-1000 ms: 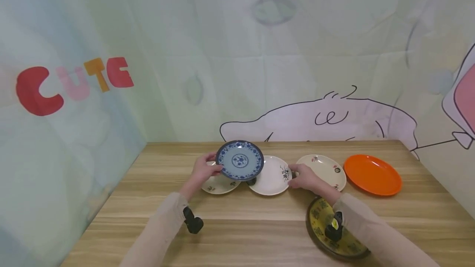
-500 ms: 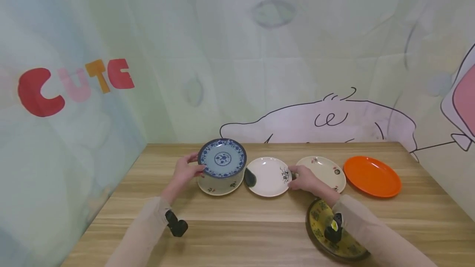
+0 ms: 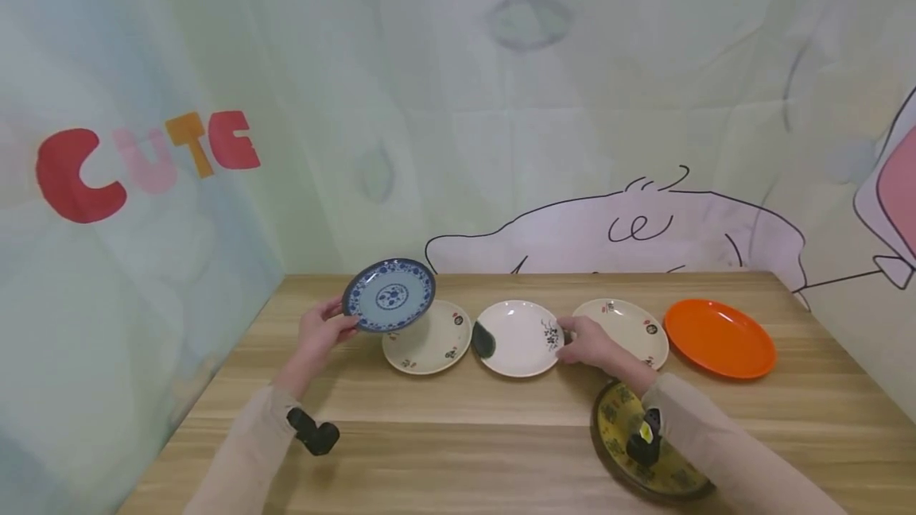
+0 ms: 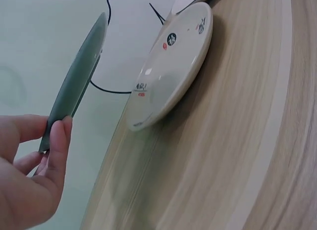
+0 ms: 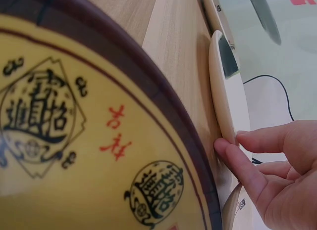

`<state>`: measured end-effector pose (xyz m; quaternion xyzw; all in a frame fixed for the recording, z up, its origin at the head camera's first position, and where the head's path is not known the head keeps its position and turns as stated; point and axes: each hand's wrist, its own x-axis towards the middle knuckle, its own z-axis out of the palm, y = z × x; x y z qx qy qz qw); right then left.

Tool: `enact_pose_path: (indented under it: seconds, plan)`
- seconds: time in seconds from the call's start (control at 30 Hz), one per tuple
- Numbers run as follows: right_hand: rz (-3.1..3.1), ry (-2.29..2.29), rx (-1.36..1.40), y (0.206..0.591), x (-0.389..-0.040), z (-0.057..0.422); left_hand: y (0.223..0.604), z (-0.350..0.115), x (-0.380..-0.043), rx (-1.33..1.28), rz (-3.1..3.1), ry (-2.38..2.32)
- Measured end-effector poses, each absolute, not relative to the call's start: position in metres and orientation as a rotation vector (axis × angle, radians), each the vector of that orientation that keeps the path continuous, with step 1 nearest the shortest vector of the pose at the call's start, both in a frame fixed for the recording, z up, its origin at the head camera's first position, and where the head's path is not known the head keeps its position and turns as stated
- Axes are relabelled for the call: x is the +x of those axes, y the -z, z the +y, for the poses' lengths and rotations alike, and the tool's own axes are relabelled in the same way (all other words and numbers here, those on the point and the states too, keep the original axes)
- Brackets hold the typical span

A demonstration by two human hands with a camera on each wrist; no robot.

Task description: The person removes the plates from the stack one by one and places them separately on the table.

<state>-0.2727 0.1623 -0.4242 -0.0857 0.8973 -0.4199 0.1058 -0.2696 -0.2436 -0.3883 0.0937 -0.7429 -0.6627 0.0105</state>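
Observation:
My left hand (image 3: 320, 338) pinches the left rim of a blue-and-white patterned plate (image 3: 390, 295), held tilted above the table. In the left wrist view that plate (image 4: 74, 84) appears nearly edge-on between thumb and fingers. It overlaps part of a cream plate (image 3: 432, 350) with small printed marks in the head view. My right hand (image 3: 590, 344) is at the right rim of a white plate (image 3: 518, 340) with a dark leaf-shaped patch. Thumb and forefinger of the right hand (image 5: 277, 170) pinch that rim in the right wrist view.
Behind my right hand lies another cream plate (image 3: 622, 324), with an orange oval plate (image 3: 719, 338) to its right. A yellow dark-rimmed plate (image 3: 615, 424) sits nearer, partly under my right forearm. A printed curtain (image 3: 343, 141) stands behind the wooden table (image 3: 444, 459).
My left hand has carried the blue-and-white plate leftward, uncovering the white plate's dark patch and most of the left cream plate. My right hand has stayed at the white plate's rim.

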Motion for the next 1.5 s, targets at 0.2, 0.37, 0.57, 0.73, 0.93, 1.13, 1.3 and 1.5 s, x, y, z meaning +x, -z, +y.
enact_pose_path:
  seconds: [0.2, 0.37, 0.57, 0.73, 0.93, 1.13, 1.3, 1.5]
  plan:
    - [2.644, 1.247, -0.254, 0.424, -0.272, 0.162, 0.405, -0.260, -0.272, 0.295, -2.297, 2.020]
    - [2.630, 1.271, -0.247, 0.424, -0.272, 0.162, 0.434, -0.284, -0.284, 0.315, -2.256, 1.999]
    - [2.645, 1.262, -0.262, 0.425, -0.273, 0.162, 0.445, -0.300, -0.284, 0.350, -2.310, 1.960]
    - [2.629, 1.269, -0.253, 0.425, -0.273, 0.162, 0.428, -0.301, -0.267, 0.374, -2.297, 1.982]
    - [2.640, 1.257, -0.264, 0.426, -0.274, 0.162, 0.438, -0.316, -0.266, 0.446, -2.288, 1.962]
    - [2.642, 1.246, -0.267, 0.428, -0.274, 0.164, 0.440, -0.318, -0.261, 0.490, -2.297, 1.921]
    - [2.652, 1.242, -0.266, 0.428, -0.275, 0.164, 0.428, -0.314, -0.248, 0.512, -2.294, 1.936]
    - [2.647, 1.238, -0.244, 0.426, -0.274, 0.163, 0.429, -0.317, -0.243, 0.544, -2.215, 2.021]
